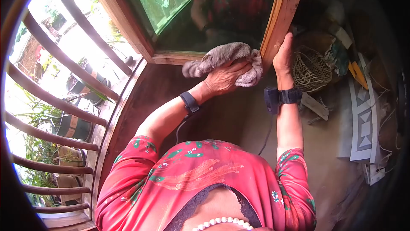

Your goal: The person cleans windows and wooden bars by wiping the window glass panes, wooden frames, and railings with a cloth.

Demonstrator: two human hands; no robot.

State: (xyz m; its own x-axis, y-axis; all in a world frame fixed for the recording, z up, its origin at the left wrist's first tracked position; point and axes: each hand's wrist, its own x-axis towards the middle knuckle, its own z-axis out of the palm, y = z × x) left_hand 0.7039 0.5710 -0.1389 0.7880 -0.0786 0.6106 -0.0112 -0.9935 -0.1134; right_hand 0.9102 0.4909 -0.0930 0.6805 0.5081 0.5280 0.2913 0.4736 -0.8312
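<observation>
A crumpled grey cloth (pixel 228 55) lies under and around my left hand (pixel 225 78), whose fingers press it against the lower right part of a wooden window frame (pixel 177 58). The cloth covers part of the bottom rail and hangs past its edge. Above the rail is the dark glass pane (pixel 226 17), with a reflection in it. My right hand (pixel 283 55) rests against the outer side of the frame's right upright (pixel 284 11); its thumb or finger points up and most of its fingers are hidden.
Curved wooden bars (pixel 55 98) with potted plants (pixel 74 124) beyond stand at the left. To the right are a woven basket (pixel 311 70), a yellow-orange object (pixel 358 75) and a white patterned panel (pixel 364 117). Thin cords hang near both wrists.
</observation>
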